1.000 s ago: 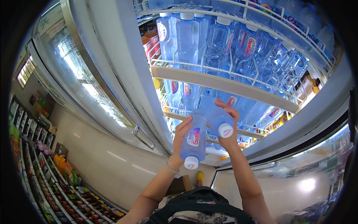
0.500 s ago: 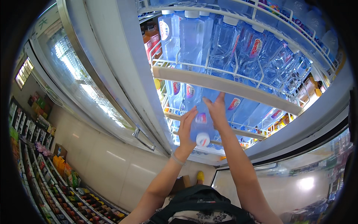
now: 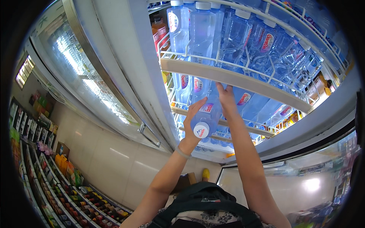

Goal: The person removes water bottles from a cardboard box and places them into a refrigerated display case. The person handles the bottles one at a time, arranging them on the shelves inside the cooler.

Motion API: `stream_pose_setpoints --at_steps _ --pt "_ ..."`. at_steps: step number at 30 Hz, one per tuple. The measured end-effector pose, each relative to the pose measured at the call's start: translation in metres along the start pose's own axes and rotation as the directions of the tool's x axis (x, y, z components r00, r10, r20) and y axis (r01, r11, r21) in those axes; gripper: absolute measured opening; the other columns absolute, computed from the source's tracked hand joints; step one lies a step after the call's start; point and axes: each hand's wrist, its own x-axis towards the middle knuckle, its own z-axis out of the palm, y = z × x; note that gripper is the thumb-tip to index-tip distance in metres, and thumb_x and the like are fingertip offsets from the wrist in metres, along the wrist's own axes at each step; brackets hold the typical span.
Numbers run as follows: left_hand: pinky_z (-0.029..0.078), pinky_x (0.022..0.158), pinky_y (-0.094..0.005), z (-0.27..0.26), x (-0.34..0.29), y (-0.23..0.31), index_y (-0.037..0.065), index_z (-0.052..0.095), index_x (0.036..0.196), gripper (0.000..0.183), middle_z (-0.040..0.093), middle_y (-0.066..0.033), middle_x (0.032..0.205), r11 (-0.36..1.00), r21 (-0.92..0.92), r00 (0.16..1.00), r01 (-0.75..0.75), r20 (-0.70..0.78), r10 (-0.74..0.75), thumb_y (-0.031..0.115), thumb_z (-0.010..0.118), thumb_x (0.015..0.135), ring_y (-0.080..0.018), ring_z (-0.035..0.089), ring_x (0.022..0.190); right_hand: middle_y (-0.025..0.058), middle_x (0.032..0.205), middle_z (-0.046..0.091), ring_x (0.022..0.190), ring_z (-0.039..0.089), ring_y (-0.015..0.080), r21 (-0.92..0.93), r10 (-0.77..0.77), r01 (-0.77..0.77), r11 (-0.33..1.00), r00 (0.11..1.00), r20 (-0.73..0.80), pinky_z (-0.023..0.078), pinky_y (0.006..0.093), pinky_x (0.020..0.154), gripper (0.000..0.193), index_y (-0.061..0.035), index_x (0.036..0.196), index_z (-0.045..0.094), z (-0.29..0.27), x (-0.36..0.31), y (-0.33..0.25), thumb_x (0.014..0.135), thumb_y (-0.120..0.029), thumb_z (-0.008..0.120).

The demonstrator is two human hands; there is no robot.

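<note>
A clear blue water bottle (image 3: 213, 116) with a white cap tilts out of the lower shelf, its cap end toward me. My left hand (image 3: 191, 119) is closed around its left side near the cap. Just right of the bottle, my right hand (image 3: 227, 102) reaches in below the upper shelf's front rail (image 3: 235, 84). Its thumb and a finger stand apart with nothing visible between them; the other fingers are hidden. Close to my hands, more water bottles (image 3: 243, 99) fill the lower shelf.
Upright water bottles (image 3: 201, 36) crowd the upper wire shelf, with orange drinks (image 3: 159, 28) at its left. The open fridge door (image 3: 102, 64) hangs at left; another glass door (image 3: 304, 163) is at right. Stocked store shelves (image 3: 72, 197) line the lower left, and a cardboard box (image 3: 184, 182) sits below.
The bottle's cap end has moved slightly left and up with my left hand. My right hand has risen toward the rail, its thumb and finger now closer together.
</note>
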Motion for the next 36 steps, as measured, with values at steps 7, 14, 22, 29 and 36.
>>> stream_pose_setpoints --at_steps 7,14,22,29,36 --pt "0.052 0.094 -0.0375 0.012 0.009 -0.001 0.001 0.055 0.132 0.07 0.062 -0.017 0.129 0.992 -0.001 0.991 0.129 0.03 -0.129 0.014 0.089 0.072 -0.0318 0.063 0.114 0.0161 0.159 0.034 0.149 0.029 0.029 0.191 -0.276 0.255 0.948 0.956 0.095 0.022 0.0381 0.121 0.057 -0.0029 0.153 0.034 -0.012 -0.084 -0.008 0.105 -0.032 0.046" --pt "0.054 0.071 -0.0455 0.04 0.019 -0.011 -0.002 0.047 0.133 0.074 0.067 -0.0217 0.104 0.954 0.128 0.959 0.27 0.055 -0.279 0.023 0.087 0.075 -0.0423 0.068 0.089 0.021 0.159 0.03 0.149 0.029 0.0322 -0.003 -0.425 0.439 0.898 0.87 0.249 0.022 0.0424 0.121 0.071 0.0031 0.154 0.027 -0.034 -0.088 0.008 0.093 -0.011 0.061" --pt "0.054 0.067 -0.0472 0.048 0.035 0.004 -0.005 0.041 0.139 0.083 0.069 -0.0233 0.103 0.841 0.37 0.875 0.396 0.128 -0.468 0.028 0.083 0.076 -0.0422 0.069 0.086 0.0238 0.155 0.033 0.14 0.041 0.0343 -0.221 -0.482 0.508 0.832 0.861 0.165 0.039 0.0418 0.11 0.079 0.0043 0.152 0.026 -0.024 -0.058 -0.006 0.089 -0.015 0.07" --pt "0.053 0.072 -0.0506 0.065 0.044 -0.025 -0.012 0.032 0.143 0.074 0.067 -0.031 0.1 0.936 0.187 0.943 0.297 0.099 -0.318 0.019 0.068 0.087 -0.048 0.066 0.088 0.0261 0.134 0.056 0.125 0.056 0.0336 -0.211 -0.431 0.431 0.877 0.901 0.048 0.044 0.0371 0.101 0.066 0.006 0.143 0.039 -0.009 -0.029 -0.01 0.092 -0.024 0.069" --pt "0.053 0.087 -0.0462 0.076 0.053 -0.043 -0.011 0.028 0.149 0.084 0.061 -0.0346 0.12 0.88 -0.045 0.869 0.472 0.189 -0.456 0.022 0.071 0.084 -0.0467 0.063 0.107 0.0265 0.14 0.052 0.13 0.051 0.0346 -0.146 -0.353 0.343 0.928 0.934 -0.049 0.038 0.0365 0.109 0.068 0.0069 0.143 0.042 -0.004 -0.016 -0.006 0.09 -0.024 0.07"
